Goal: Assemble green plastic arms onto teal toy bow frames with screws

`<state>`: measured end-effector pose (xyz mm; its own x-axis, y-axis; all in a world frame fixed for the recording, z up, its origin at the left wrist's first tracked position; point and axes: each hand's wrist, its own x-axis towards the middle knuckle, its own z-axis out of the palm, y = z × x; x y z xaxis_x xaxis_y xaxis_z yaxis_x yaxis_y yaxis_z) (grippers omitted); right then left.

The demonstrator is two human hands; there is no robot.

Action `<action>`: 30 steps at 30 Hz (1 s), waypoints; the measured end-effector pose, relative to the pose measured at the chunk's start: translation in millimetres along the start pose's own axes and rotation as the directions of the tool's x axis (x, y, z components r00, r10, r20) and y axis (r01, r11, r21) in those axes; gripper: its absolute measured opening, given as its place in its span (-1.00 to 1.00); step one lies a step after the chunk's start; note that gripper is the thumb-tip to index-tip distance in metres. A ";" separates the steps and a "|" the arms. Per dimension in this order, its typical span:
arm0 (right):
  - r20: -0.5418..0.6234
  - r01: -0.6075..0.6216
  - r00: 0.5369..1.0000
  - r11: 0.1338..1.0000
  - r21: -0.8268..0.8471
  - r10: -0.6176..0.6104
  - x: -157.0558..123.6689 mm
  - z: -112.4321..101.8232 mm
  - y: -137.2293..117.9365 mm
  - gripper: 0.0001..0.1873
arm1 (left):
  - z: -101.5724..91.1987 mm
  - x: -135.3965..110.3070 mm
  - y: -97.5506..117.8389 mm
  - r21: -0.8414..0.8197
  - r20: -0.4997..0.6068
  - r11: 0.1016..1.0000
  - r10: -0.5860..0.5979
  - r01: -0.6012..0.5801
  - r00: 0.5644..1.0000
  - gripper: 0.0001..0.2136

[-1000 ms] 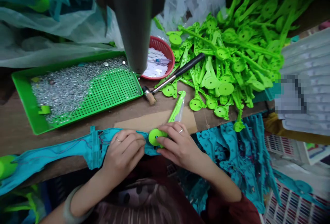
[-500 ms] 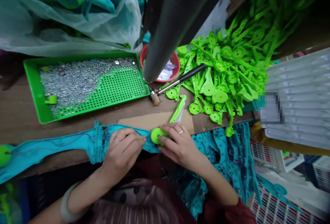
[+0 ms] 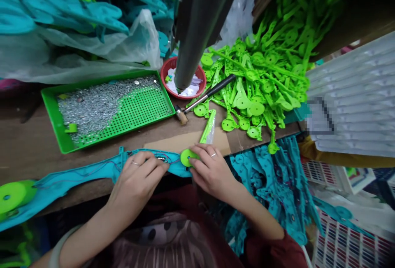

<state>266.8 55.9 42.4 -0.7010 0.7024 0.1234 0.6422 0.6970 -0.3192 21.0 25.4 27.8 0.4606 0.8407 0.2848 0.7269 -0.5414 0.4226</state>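
Note:
A long blue plastic shell (image 3: pixel 80 178) lies along the table's front edge, with thin red and dark wires running inside it. My left hand (image 3: pixel 138 181) is closed over the shell's middle, fingertips beside a small dark circuit part (image 3: pixel 161 159). Its thumb and what lies under the fingers are hidden. At the shell's right end, my right hand (image 3: pixel 212 173) grips a bright green arm piece (image 3: pixel 186 157) by its round disc end. The narrow part of a green piece (image 3: pixel 208 126) with clear film sticks out beyond these fingers. Another green disc (image 3: pixel 12 197) sits at the shell's left end.
A green perforated tray (image 3: pixel 145 101) of small screws stands behind the shell. Near it are a red bowl (image 3: pixel 200 87) of white pieces, a hammer (image 3: pixel 205 97) and a dark post (image 3: pixel 193 33). Green parts (image 3: pixel 256 82) pile up at right; blue shells (image 3: pixel 265 181) hang below.
My left hand has drawn back a little to the left, uncovering the circuit part and wires. My right hand stays at the green disc. The whole view has shifted.

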 end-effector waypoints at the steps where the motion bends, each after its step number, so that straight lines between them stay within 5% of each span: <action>1: -0.031 -0.002 1.000 1.000 -0.007 0.002 1.9 1.3 -5.0 -0.80 | 0.5 0.0 0.0 0.021 0.018 1.000 0.011 -0.012 1.000 -0.89; 11: -0.122 -0.074 0.990 0.997 0.014 0.075 27.3 37.5 -29.3 -0.82 | 5.0 3.8 10.6 0.198 -0.010 0.977 -0.074 0.075 0.997 -0.89; 20: -0.094 -0.234 0.965 0.966 0.111 0.244 35.6 35.8 -36.0 -0.85 | 11.6 -0.2 17.6 0.033 -0.100 0.958 -0.279 0.284 0.955 -0.92; 30: -0.049 -0.282 0.958 0.959 0.022 0.283 38.9 40.1 -40.4 -0.94 | 19.7 0.5 16.9 -0.046 -0.100 0.915 -0.404 0.401 0.909 -0.90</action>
<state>201.1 49.2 22.5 -0.4745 0.8771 0.0744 0.8069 0.4671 -0.3616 43.5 17.0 18.2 0.0746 0.9819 0.1741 0.8263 -0.1586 0.5404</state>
